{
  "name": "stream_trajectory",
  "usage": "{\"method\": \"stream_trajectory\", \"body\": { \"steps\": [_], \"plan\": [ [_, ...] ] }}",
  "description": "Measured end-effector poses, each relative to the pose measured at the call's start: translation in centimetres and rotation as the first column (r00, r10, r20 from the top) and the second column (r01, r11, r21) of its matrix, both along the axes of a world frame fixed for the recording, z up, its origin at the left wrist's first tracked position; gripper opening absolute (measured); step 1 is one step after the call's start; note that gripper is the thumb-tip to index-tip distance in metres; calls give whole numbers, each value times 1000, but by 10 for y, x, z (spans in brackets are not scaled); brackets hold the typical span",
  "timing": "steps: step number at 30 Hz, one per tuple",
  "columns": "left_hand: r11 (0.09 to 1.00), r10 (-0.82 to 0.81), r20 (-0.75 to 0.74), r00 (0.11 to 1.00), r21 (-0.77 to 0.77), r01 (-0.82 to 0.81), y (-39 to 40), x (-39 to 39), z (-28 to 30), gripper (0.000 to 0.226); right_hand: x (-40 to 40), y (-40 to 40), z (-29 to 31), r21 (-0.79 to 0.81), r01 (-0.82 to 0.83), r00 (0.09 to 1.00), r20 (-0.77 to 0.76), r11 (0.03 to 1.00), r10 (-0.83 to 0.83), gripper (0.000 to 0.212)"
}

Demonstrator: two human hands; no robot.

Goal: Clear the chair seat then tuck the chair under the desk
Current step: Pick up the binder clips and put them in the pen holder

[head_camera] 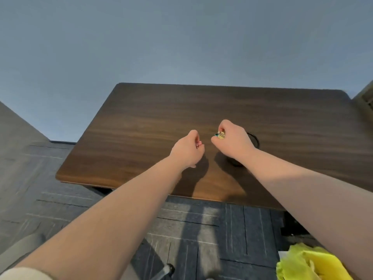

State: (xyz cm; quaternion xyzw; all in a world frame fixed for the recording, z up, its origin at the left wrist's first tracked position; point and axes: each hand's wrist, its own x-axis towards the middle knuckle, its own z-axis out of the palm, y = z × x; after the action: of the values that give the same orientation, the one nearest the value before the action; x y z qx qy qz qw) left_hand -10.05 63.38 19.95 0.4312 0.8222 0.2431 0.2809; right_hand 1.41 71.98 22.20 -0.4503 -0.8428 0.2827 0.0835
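Two bare forearms reach forward from the near edge of the view, out over a wooden desk. At the near right corner, beside the right forearm, lies a crumpled yellow-green cloth [306,263] with a sliver of something white at its far-left edge; what it rests on cannot be made out. At the near bottom edge a small part of a chair base with a dark caster [168,269] shows over the floor. The chair seat itself cannot be seen clearly. Grey-blue carpet tiles [201,229] cover the floor between the viewer and the desk.

Further out, the left hand [187,149] is curled closed above the desk, pinching a small pink clip [198,144] between thumb and fingertips. Just to its right and slightly farther, the right hand [232,138] is also closed, gripping a small cluster of clips [220,135], yellow and green with metal handles. The two hands are near each other but apart. Under and beyond the right hand sits a dark round cup [253,141], mostly hidden by the wrist.

The dark brown desk [141,122] has a wood grain top with rounded corners. Beyond it rises a plain blue-grey wall [181,41].
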Motion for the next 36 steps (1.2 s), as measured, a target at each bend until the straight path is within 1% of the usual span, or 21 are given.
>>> {"method": "stream_trajectory", "body": {
  "steps": [4, 7, 13, 17, 19, 23, 27, 32, 36],
  "plan": [
    [997, -82, 58, 995, 17, 81, 59, 31, 1, 11, 31, 52, -6, 2, 102, 995, 14, 995, -102, 24],
    [992, -120, 58, 991, 41, 118, 92, 49, -1, 12, 48, 77, -13, -23, 154, 988, 22, 988, -153, 22],
    [996, -90, 145, 985, 36, 86, 131, 69, -14, 11, 68, 101, -31, -116, 198, 980, 41, 973, -195, 21],
    [999, -39, 193, 980, 9, 38, 142, 74, -24, 13, 71, 107, -35, -222, 212, 977, 35, 952, -209, 23],
    [999, -32, 182, 983, 4, 32, 146, 74, -27, 14, 71, 108, -38, -264, 225, 974, 27, 938, -226, 23],
    [1000, -28, 161, 987, 4, 28, 149, 72, -34, 14, 66, 111, -44, -259, 218, 976, 41, 941, -215, 21],
    [998, -58, 106, 993, -3, 59, 148, 70, -37, 14, 62, 111, -50, -298, 200, 980, 58, 933, -191, 24],
    [990, -128, -9, 992, -61, 127, 147, 69, -36, 7, 56, 111, -47, -250, 109, 985, 158, 962, -70, 19],
    [977, -184, -79, 980, -123, 173, 146, 65, -33, 24, 50, 111, -46, -200, 24, 972, 235, 979, 24, 25]
  ]
}}
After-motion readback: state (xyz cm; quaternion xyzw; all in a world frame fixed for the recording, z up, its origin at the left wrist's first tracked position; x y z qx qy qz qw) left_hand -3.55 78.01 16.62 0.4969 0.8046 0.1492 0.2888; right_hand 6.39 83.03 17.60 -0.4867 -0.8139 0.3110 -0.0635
